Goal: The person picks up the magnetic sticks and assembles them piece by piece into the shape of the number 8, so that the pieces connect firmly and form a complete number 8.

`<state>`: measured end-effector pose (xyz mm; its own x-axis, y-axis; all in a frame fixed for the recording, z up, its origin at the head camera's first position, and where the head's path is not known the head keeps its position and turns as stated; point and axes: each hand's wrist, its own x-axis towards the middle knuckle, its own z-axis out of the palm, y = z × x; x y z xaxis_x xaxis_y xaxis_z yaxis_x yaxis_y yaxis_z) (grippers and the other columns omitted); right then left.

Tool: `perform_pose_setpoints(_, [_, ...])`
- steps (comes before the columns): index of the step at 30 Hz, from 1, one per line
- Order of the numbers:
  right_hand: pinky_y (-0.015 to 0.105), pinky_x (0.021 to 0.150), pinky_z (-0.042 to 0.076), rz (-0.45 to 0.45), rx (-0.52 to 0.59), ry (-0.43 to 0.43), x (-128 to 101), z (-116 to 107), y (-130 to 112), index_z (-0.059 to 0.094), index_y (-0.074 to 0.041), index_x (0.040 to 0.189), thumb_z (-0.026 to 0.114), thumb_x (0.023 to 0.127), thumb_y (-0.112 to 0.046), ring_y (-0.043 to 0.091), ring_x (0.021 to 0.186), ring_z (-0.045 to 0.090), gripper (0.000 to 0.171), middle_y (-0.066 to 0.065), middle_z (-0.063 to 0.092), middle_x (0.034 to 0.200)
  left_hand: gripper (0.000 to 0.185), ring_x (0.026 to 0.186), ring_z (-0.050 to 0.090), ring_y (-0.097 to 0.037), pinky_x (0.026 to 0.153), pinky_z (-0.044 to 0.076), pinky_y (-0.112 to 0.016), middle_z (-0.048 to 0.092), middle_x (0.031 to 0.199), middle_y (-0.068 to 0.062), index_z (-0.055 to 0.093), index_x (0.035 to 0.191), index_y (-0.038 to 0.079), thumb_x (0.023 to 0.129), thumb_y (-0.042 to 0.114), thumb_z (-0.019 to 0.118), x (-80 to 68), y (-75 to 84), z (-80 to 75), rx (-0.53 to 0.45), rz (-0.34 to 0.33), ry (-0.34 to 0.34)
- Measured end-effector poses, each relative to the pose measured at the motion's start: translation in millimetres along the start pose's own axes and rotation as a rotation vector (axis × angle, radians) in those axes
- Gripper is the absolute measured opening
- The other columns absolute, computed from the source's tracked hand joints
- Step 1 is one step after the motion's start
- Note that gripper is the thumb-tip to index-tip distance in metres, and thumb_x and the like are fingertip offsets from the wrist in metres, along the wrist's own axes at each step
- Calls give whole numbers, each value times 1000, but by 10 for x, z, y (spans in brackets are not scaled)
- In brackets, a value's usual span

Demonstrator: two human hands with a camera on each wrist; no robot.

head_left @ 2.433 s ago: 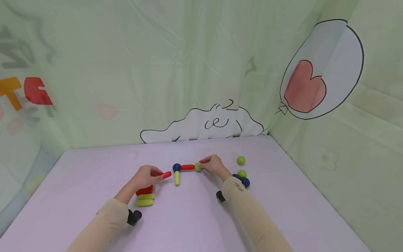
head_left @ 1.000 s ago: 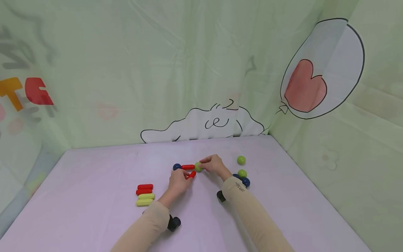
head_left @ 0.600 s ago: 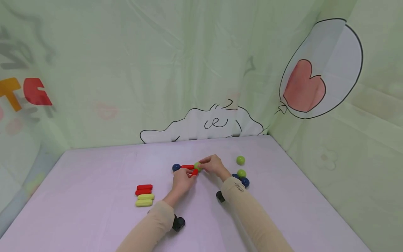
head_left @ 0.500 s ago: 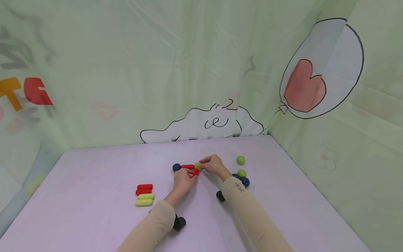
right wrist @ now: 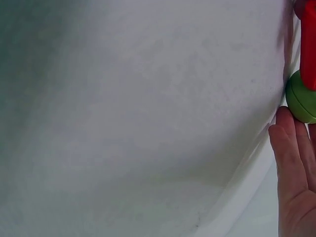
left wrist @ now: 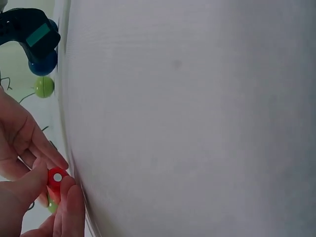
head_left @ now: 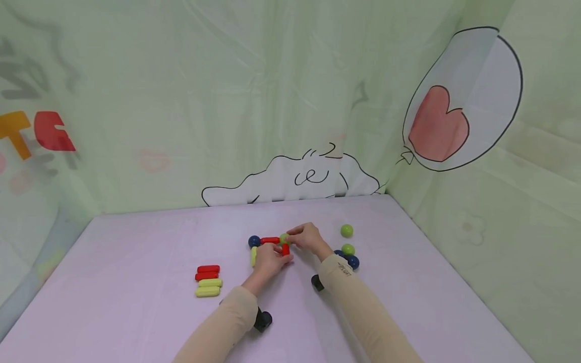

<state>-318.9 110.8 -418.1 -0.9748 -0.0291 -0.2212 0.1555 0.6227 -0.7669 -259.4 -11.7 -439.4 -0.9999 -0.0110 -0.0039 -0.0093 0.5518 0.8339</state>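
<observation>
In the head view my left hand (head_left: 269, 263) pinches a short red rod (head_left: 285, 250) between thumb and fingers. The rod's far end meets a green ball (head_left: 283, 238), which the fingertips of my right hand (head_left: 309, 239) hold. A second red rod (head_left: 270, 240) links this ball to a dark blue ball (head_left: 254, 241). Below the blue ball is a yellow rod (head_left: 253, 256), partly covered by my left hand. The left wrist view shows a white dot on the held rod's near end (left wrist: 58, 177). Green ball (right wrist: 302, 101) and rod touch in the right wrist view.
To the left lie two red rods (head_left: 208, 273) and two yellow rods (head_left: 209, 288), side by side. Loose green balls (head_left: 347, 231) and dark blue balls (head_left: 352, 262) sit right of my right forearm, which partly hides them. Curtains stand behind the table (head_left: 136, 262).
My left hand has carried the red rod rightward from beside the yellow rod to the green ball, and the rod has turned to point away from me. The right hand stays at the ball.
</observation>
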Motion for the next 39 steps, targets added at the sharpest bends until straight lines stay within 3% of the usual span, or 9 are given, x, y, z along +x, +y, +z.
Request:
perform_pose_setpoints(6, [24, 65, 44, 5, -2, 0, 5, 11, -7, 65, -11, 94, 67, 73, -22, 18, 74, 52, 24, 5, 60, 88, 30, 51, 46, -14, 49, 40, -20, 49, 55, -3, 55, 79, 2, 67, 24, 72, 6, 30, 10, 39, -1, 1])
perform_pose_setpoints(11, [25, 67, 45, 0, -7, 1, 21, 5, -4, 65, -12, 94, 66, 73, -23, 18, 75, 53, 24, 5, 60, 89, 30, 54, 44, -16, 48, 35, -21, 46, 53, -3, 54, 72, 5, 66, 27, 72, 26, 45, 20, 108, 41, 8])
perform_pose_setpoints(18, [25, 65, 45, 10, -9, 1, 41, -20, 18, 65, -11, 94, 67, 72, -22, 17, 75, 53, 24, 5, 60, 88, 27, 48, 47, -14, 46, 38, -21, 49, 51, -3, 56, 71, 4, 68, 27, 71, 46, 65, -13, 80, 19, -29])
perform_pose_setpoints(26, [25, 66, 46, 14, 17, -8, 31, -13, 11, 64, -9, 96, 67, 73, -20, 18, 76, 54, 26, 7, 59, 91, 17, 56, 50, -15, 53, 44, -22, 54, 68, -5, 58, 90, 0, 78, 12, 60, 121, 50, -281, 65, 20, -57])
perform_pose_setpoints(31, [24, 66, 45, 21, -1, -15, 26, -12, -2, 65, -10, 96, 67, 73, -22, 18, 77, 52, 26, 7, 57, 94, 17, 63, 49, -16, 57, 44, -24, 53, 74, -5, 58, 94, 2, 78, 7, 59, 195, -13, -475, 123, 31, -6])
perform_pose_setpoints(35, [24, 65, 45, 15, -7, -21, 25, -11, -4, 64, -10, 96, 67, 73, -21, 18, 77, 51, 26, 6, 57, 95, 19, 77, 49, -19, 67, 44, -28, 53, 84, -8, 60, 96, 1, 77, 6, 60, 227, -70, -609, 208, 86, 64])
perform_pose_setpoints(39, [23, 65, 45, 19, 5, -22, 16, -4, -10, 64, -10, 96, 66, 73, -20, 18, 77, 51, 25, 6, 57, 94, 23, 98, 45, -26, 83, 39, -36, 51, 101, -13, 60, 99, 3, 77, 8, 61, 229, -117, -691, 259, 67, 67])
